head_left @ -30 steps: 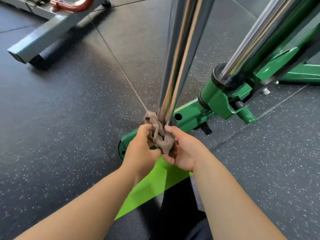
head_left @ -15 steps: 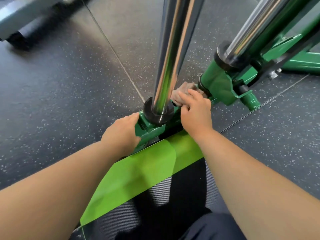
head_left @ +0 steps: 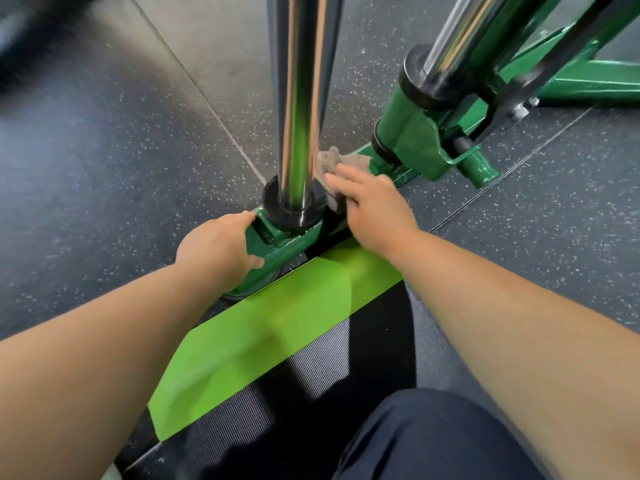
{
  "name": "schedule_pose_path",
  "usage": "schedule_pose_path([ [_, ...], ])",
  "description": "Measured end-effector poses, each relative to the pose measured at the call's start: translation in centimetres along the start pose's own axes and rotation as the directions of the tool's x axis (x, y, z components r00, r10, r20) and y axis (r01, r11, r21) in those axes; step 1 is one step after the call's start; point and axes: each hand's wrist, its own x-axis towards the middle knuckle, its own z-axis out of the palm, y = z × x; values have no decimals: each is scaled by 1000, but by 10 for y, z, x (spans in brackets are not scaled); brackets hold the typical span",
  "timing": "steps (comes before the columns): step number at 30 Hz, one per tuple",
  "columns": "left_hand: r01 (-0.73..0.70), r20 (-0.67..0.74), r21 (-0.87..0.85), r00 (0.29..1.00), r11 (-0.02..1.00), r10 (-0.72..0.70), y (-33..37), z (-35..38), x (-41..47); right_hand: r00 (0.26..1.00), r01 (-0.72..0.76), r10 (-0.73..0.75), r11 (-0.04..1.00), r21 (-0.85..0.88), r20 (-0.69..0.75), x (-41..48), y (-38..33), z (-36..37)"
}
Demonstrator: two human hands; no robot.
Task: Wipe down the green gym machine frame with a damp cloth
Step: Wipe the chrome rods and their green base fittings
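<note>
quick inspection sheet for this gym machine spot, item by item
surface: dark speckled rubber floor, tile seams visible
job's things: green frame low on the floor; cloth bunched on it beside the chrome post
clutter: nothing seen
hands: right hand presses the cloth with flat fingers; left hand holds the frame's near end
cables: nothing seen
surroundings: black collar at the post's foot; second chrome rod to the right; bright green strip on a ribbed black mat
</note>
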Motion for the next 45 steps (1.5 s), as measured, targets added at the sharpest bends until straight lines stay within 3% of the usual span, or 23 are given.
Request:
schedule_pose_path([
  [2,0,11,0,1000,1000,0,0,0,1,978,-197,196,980,-6,-68,16,8,-4],
  [4,4,12,-3,1000,1000,-4,0,1,2,904,-399,413,908,125,-114,18,-14,1],
  [7,1,16,-20,1000,1000,-1,0,0,3,871,-456,491,824,335,-25,-7,-56,14],
  [9,-7,9,-30,1000,1000,8,1,0,0,820,-479,571,716,507,-33,-24,-58,16],
  [12,-9,15,-23,1000,1000,9,4,0,-1,624,-560,776,526,640,-92,-14,-37,6],
  [14,-11,20,0,1000,1000,11,6,0,2,509,-570,859,374,732,-42,6,-17,-6],
  [16,-1,23,10,1000,1000,1,7,-2,7,541,-599,841,379,705,6,16,-5,-11],
  [19,9,36,9,999,1000,-9,8,-7,10,676,-674,730,558,484,99,1,-25,4],
  [21,6,37,16,999,1000,-6,9,-9,11,751,-649,624,639,412,216,-14,-47,16],
  [24,7,43,6,999,1000,-7,9,-8,10,789,-612,579,717,333,205,-13,-43,12],
  [26,7,40,-1,999,1000,-7,9,-5,9,719,-664,689,641,385,94,-2,-22,2],
  [28,9,33,-4,999,1000,-9,7,-5,9,610,-752,783,526,397,119,5,-13,-2],
  [30,10,31,-13,999,1000,-10,8,-6,11,618,-775,754,539,330,221,7,-28,1],
  [34,18,-3,-26,1000,999,-18,8,-3,10,642,-763,644,482,431,416,-16,-79,22],
  [35,16,-4,-32,1000,999,-16,8,-1,10,633,-765,654,448,463,413,-20,-81,25],
  [38,13,-2,-27,1000,1000,-13,8,0,10,605,-687,769,373,624,205,-4,-61,12],
  [41,19,-21,-20,1000,1000,-20,7,3,13,463,-715,867,244,655,182,23,-21,-3],
  [42,20,-32,-19,999,1000,-21,7,4,13,513,-740,840,326,588,180,26,-11,1],
  [43,22,-34,-19,999,1000,-22,7,3,12,507,-718,831,261,645,228,27,-7,2],
  [44,18,-29,-22,999,1000,-19,7,4,12,473,-644,822,77,761,317,26,-7,6],
  [45,13,-29,-21,999,1000,-13,9,4,11,550,-596,753,51,802,361,25,-8,8],
])
